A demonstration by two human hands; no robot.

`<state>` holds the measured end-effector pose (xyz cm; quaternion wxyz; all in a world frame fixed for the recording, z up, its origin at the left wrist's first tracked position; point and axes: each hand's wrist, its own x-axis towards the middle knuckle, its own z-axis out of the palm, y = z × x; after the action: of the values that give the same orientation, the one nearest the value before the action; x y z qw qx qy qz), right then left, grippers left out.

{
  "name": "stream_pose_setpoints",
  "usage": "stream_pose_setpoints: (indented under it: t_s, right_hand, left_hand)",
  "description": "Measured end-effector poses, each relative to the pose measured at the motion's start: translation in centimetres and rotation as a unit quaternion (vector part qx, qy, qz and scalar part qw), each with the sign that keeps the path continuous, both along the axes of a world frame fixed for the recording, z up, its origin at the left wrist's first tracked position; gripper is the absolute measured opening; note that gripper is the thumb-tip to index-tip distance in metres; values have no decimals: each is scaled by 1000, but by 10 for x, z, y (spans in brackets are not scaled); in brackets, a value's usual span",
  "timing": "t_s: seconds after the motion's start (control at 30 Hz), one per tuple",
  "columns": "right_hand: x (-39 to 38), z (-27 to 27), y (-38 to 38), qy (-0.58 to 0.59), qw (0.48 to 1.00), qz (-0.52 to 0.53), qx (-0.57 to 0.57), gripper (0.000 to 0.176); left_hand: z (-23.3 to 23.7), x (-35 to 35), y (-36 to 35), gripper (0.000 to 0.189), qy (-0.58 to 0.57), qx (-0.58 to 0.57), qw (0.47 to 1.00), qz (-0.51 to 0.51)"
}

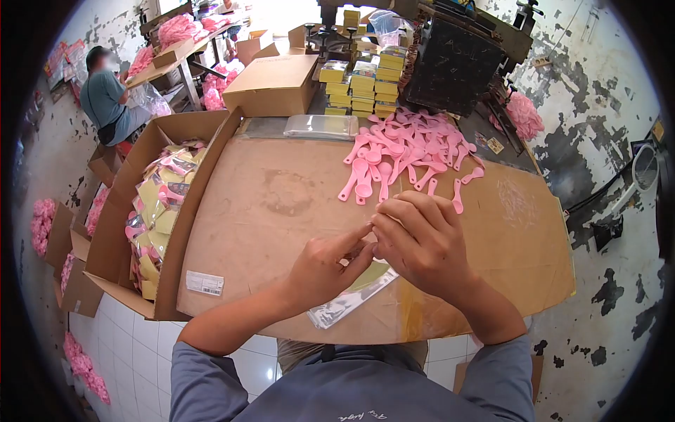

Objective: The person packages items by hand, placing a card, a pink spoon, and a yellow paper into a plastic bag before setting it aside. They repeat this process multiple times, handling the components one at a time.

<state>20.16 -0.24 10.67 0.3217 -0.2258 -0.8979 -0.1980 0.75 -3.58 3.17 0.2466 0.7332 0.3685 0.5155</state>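
My left hand (327,269) and my right hand (423,245) meet over the middle of the cardboard-covered table, fingertips touching. Both hands are closed in a pinch; what lies between the fingers is too small or hidden to make out. Under them lies a clear plastic bag (339,305) with a yellow-green card (370,276) showing through, partly covered by my hands. Just beyond my right hand spreads a heap of pink plastic spoons (401,151). A stack of flat clear bags (321,126) lies at the table's far edge.
On the left an open carton (184,243) holds many packed bags with cards and pink spoons. Behind stand a closed box (271,84), piles of yellow cards (362,88) and a dark machine (453,60). A seated person (105,95) works at the far-left table.
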Motion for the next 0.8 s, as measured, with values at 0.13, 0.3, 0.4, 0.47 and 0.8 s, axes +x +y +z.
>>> stream_pose_setpoints:
  t_s: [0.13,0.3,0.4,0.47,0.8]
  right_hand:
    - [-2,-5,2,-37,999,-23,30,26]
    - [15,1,20,91,994,-43,-52,16]
    - [64,10,32,234,888,64,-390,5]
    - [115,29,16,305,724,96,-611,6]
    - [352,-72,61,291,825,-412,-253,33]
  left_hand:
    - [1,-1,-3,38,87,51,995,21]
    - [7,1,-6,37,93,11,996,-6]
    - [12,-3,-3,35,3,-69,997,-44]
    - [10,-6,0,34,-44,-126,989,-57]
    - [3,-5,7,34,-118,-181,974,-73]
